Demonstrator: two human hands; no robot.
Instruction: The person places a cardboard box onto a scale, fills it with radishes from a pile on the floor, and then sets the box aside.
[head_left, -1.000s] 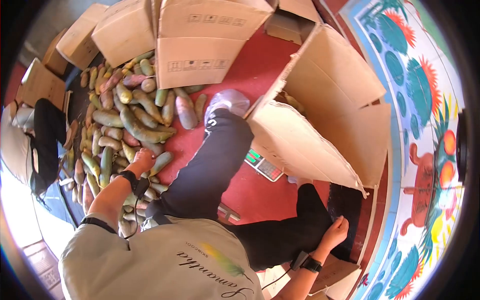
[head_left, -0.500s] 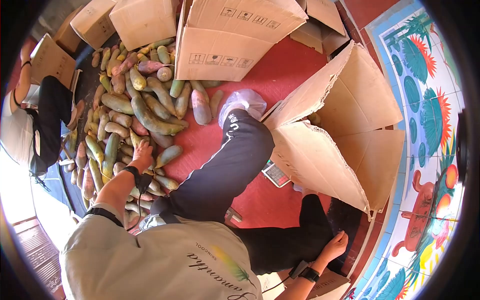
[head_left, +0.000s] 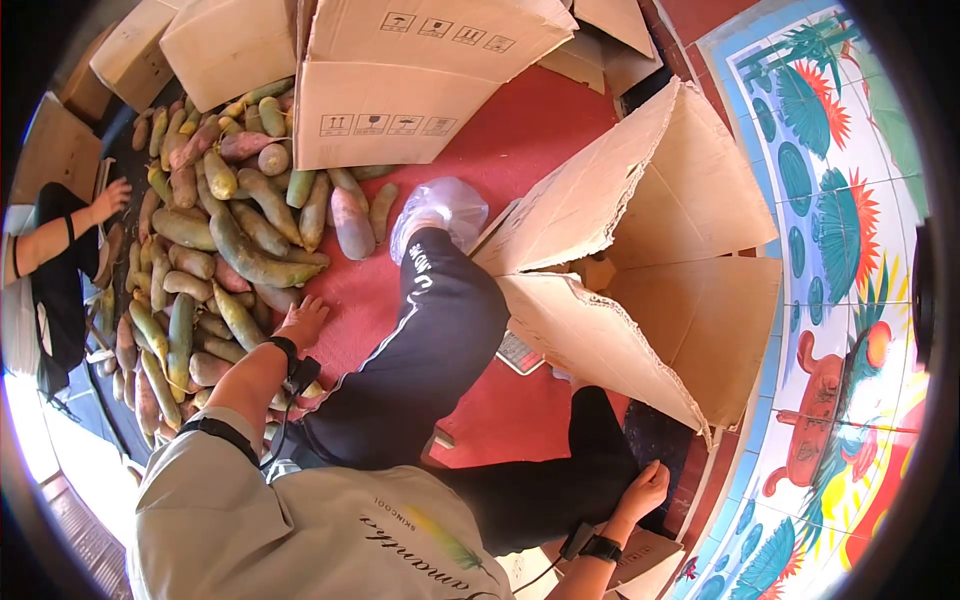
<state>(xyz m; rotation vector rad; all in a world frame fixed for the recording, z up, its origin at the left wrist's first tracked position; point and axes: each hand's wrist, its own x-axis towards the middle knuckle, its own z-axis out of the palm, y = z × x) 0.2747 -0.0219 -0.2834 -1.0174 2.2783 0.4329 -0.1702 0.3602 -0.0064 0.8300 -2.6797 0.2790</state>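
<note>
Long green and pinkish radishes [head_left: 265,215] lie in a broad pile at the left. My left hand [head_left: 303,322] is at the pile's right edge, its fingers spread downward-facing beside the bare red mat [head_left: 345,300]. Whatever lies under the palm is hidden. Over on the dark trouser leg rests my right hand [head_left: 645,490], loosely bent, with no object visible in it. A tall open cardboard box [head_left: 610,340] stands in front of my legs; a little of its contents shows between the flaps.
A keypad device [head_left: 520,353] sits beside the open box. Another large carton [head_left: 390,110] stands at the pile's far side, with more boxes [head_left: 230,50] behind. At far left, another person's hand [head_left: 110,200] reaches near the radishes. A painted tile wall [head_left: 820,300] borders the right.
My left hand has moved from among the radishes to the pile's right edge, fingers spreading. My right hand stays on the leg. The other person's arm has come down towards the pile. The view has shifted.
</note>
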